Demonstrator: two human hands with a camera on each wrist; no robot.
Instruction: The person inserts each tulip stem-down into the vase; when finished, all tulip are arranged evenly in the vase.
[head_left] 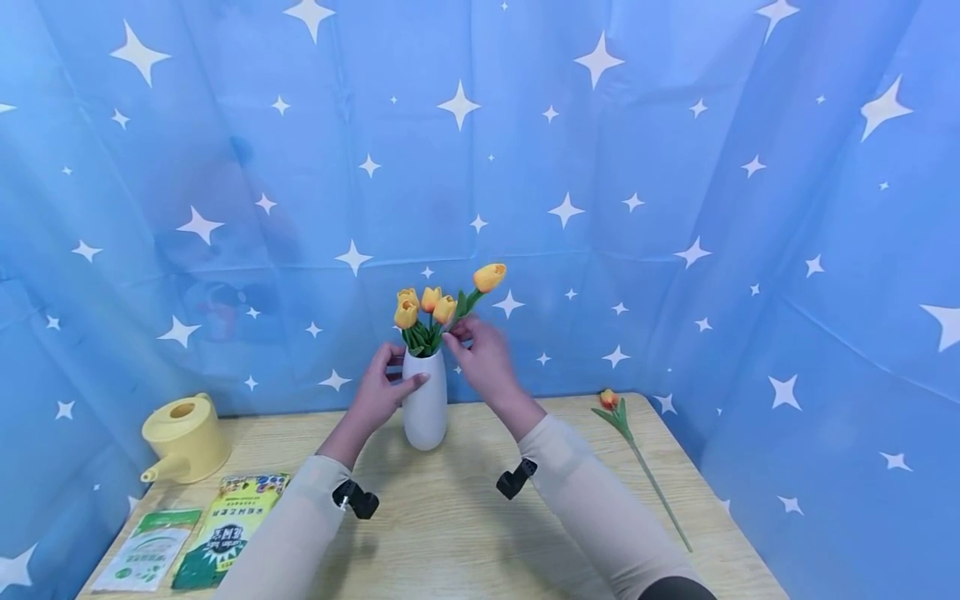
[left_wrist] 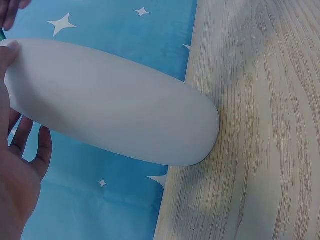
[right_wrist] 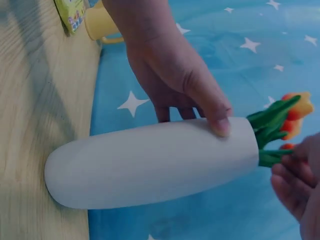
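A tall white vase (head_left: 425,408) stands upright on the wooden table, several orange-yellow tulips (head_left: 407,313) in its mouth. My left hand (head_left: 379,392) grips it near the top, thumb across the front, fingers round the far side; the left wrist view shows the vase (left_wrist: 120,105) and that hand (left_wrist: 22,175) at its upper end. At the rim, my right hand (head_left: 483,357) pinches the stem of another tulip (head_left: 490,277), which leans out to the right above the others. In the right wrist view, green stems (right_wrist: 270,157) run from the mouth to the right hand (right_wrist: 300,185).
One loose tulip (head_left: 645,467) lies on the table's right side. A yellow watering can (head_left: 187,442) stands at the back left, with a white-green packet (head_left: 150,554) and a yellow-green bag (head_left: 225,533) before it. A blue star-patterned curtain (head_left: 480,167) hangs behind the table (head_left: 442,525).
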